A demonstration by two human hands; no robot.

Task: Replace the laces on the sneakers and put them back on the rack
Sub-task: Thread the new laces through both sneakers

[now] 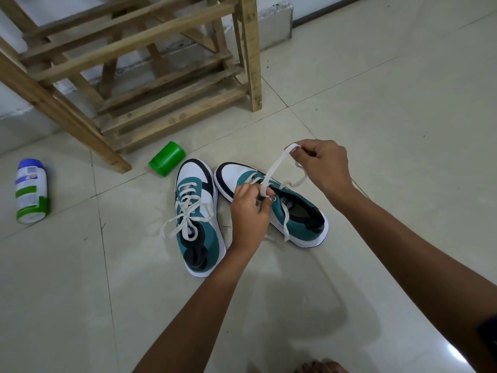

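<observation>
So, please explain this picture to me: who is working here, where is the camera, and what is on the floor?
No machine here: a person works with bare hands. The one camera sits on the person's head and looks down. On the tiled floor stand two sneakers. The left sneaker is already laced and tied. Over the right sneaker, the left hand and right hand each pinch the white lace in their fingers. Nearby lie a green cup and a bottle. Behind stands the wooden rack.

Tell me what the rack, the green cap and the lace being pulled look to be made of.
Rack: bare, unfinished wood, with visible grain and knots.
Green cap: probably plastic, smooth with a soft sheen.
Lace: flat woven fabric, off-white and matte, bending limply between the left hand and right hand.
</observation>
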